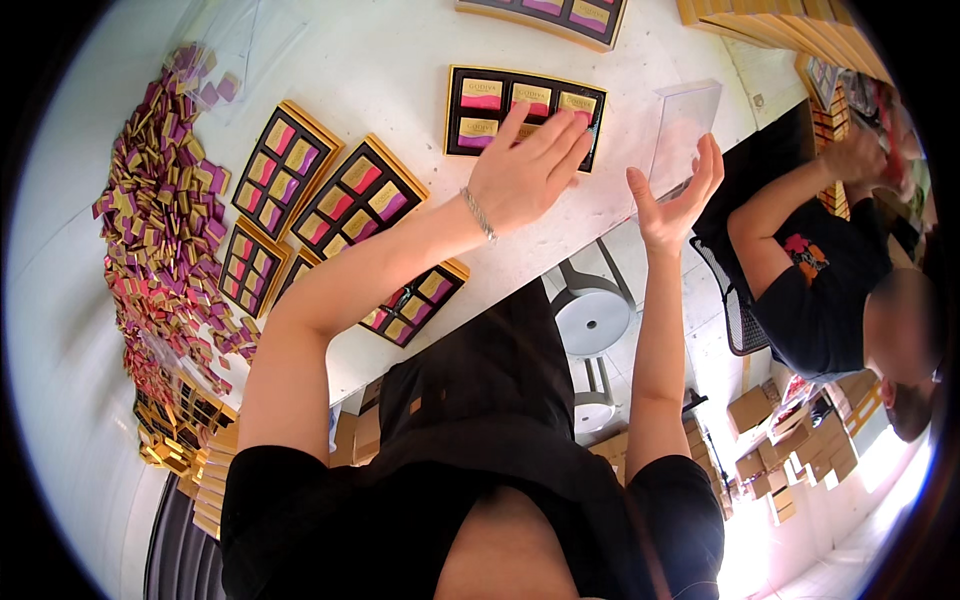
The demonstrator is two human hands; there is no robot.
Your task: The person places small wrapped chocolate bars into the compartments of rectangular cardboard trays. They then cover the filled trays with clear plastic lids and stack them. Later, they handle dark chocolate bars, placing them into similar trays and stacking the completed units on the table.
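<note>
My left hand [530,165] is over a shallow gold-edged chocolate box [525,78], its fingers stretched out across the front right of the box. Gold squares with pink or purple bands [482,95] sit in the dark insert's compartments. Some of these are hidden under the fingers. A clear plastic lid [685,118] is tilted at the table edge to the right. My right hand [678,205] is around its near end, thumb on one side and curved fingers on the other. The exact contact is hard to see through the clear plastic.
Several filled boxes [352,200] lie left of my left forearm. Beyond them is a large heap of wrapped squares [165,200]. Another box [560,15] is at the far edge. A person [810,250] works at right, near a grey stool [590,320] and stacked cartons [800,450].
</note>
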